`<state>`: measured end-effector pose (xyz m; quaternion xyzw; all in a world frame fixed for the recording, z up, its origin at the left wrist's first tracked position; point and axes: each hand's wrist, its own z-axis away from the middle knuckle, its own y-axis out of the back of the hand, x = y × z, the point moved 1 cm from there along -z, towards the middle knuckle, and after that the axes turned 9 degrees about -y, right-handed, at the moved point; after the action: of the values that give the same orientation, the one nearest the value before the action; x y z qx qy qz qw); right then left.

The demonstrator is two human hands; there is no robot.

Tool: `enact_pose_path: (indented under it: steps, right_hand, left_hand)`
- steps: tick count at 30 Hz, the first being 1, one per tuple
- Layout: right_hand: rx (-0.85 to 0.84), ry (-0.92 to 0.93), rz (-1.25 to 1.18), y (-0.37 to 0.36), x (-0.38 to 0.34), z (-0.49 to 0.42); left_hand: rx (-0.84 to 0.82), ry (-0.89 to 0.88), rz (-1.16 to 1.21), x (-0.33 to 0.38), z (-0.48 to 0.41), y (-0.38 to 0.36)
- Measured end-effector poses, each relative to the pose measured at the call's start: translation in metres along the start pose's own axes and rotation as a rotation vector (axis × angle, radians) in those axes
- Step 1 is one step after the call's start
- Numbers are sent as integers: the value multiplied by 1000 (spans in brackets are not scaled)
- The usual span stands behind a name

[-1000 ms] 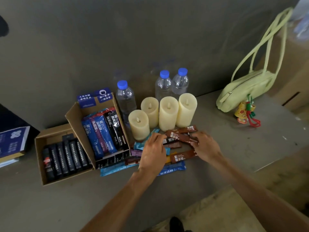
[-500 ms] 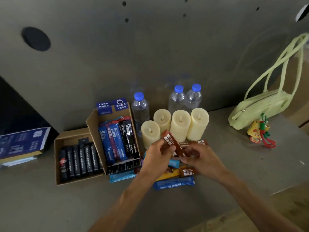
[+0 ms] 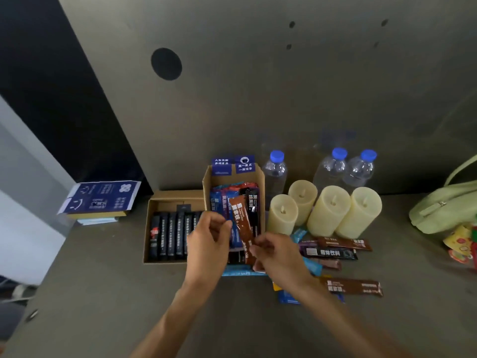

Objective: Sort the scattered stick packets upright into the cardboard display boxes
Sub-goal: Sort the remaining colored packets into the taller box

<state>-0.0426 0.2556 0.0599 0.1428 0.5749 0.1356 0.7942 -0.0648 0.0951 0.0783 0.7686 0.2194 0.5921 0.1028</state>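
I hold a brown stick packet [image 3: 241, 223] tilted in front of the taller cardboard display box [image 3: 233, 177], which has blue, red and black packets standing in it. My right hand [image 3: 280, 254] pinches the packet's lower end. My left hand [image 3: 209, 244] has curled fingers, and its fingertips pinch the packet's left edge. A low cardboard box [image 3: 175, 198] to the left holds several black packets [image 3: 170, 233]. Loose packets lie on the table to the right: a brown one [image 3: 346, 244], a black one [image 3: 330, 253], another brown one [image 3: 353, 286] and a blue one [image 3: 237, 273].
Several cream candles [image 3: 327, 210] stand right of the taller box, with three blue-capped water bottles [image 3: 275, 174] behind them. A green bag [image 3: 444, 210] sits at the far right beside a colourful charm [image 3: 459, 244]. A blue-covered stack [image 3: 100, 200] lies at the left.
Both hands lifted the brown packet off the loose pile and carried it left, up to the front of the taller box. The camera view also turned left.
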Motion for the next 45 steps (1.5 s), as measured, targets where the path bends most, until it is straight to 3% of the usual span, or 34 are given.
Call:
enact_pose_path:
  steps: [3,18,45]
  right_hand:
    - [10,6,-14,-30,-8,-10]
    - [157,67,312,-75,-18,-56]
    - [190,168,361,-77,-10,-58]
  left_hand:
    - [51,24,-69,-20,-8,15]
    - [-100,8,-85,-42,-22,26]
    - [-94,7,-64,-41,-20,30]
